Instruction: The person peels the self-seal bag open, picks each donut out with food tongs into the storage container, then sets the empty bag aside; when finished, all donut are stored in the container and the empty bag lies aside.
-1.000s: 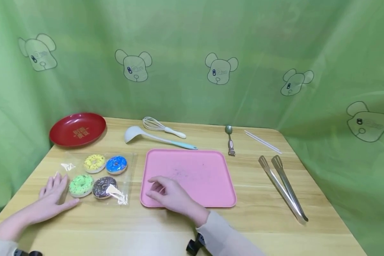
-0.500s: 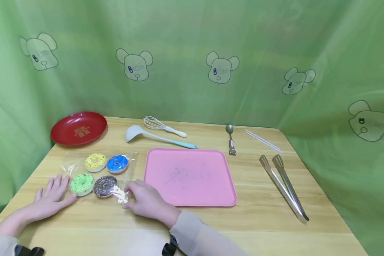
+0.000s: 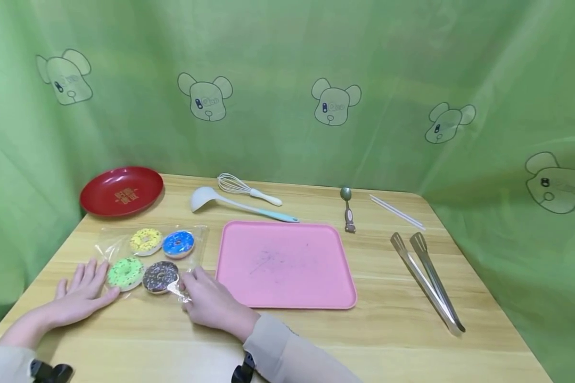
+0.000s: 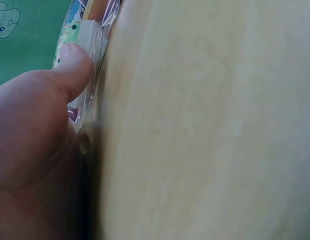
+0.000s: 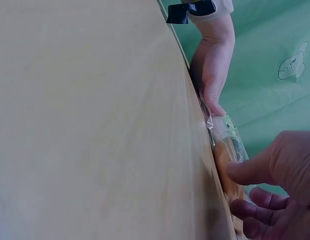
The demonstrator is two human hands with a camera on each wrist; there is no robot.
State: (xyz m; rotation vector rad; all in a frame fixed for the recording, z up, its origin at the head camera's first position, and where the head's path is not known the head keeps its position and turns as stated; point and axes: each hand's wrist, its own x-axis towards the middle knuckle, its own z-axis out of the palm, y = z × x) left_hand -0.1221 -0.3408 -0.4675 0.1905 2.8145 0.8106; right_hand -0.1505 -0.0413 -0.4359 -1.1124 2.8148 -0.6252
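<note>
A clear plastic bag (image 3: 109, 243) with four donuts lies on the wooden table, left of the pink tray (image 3: 287, 263). Inside are a yellow donut (image 3: 146, 240), a blue donut (image 3: 178, 243), a green donut (image 3: 125, 273) and a chocolate donut (image 3: 160, 276). My left hand (image 3: 88, 284) lies flat, fingers straight, on the bag's left edge beside the green donut; in the left wrist view its thumb (image 4: 72, 67) presses the plastic (image 4: 97, 45). My right hand (image 3: 191, 290) pinches the bag's crinkled near right corner beside the chocolate donut. The right wrist view shows its thumb (image 5: 245, 170) against the bag (image 5: 221, 127).
A red plate (image 3: 121, 191) sits at the back left. A ladle (image 3: 241, 206) and a whisk (image 3: 249, 190) lie behind the tray. A spoon (image 3: 347, 210), two white sticks (image 3: 396, 211) and metal tongs (image 3: 428, 279) lie to the right.
My right hand left the tray's near left corner and moved left to the bag's near right corner. The left hand stayed on the bag's left edge.
</note>
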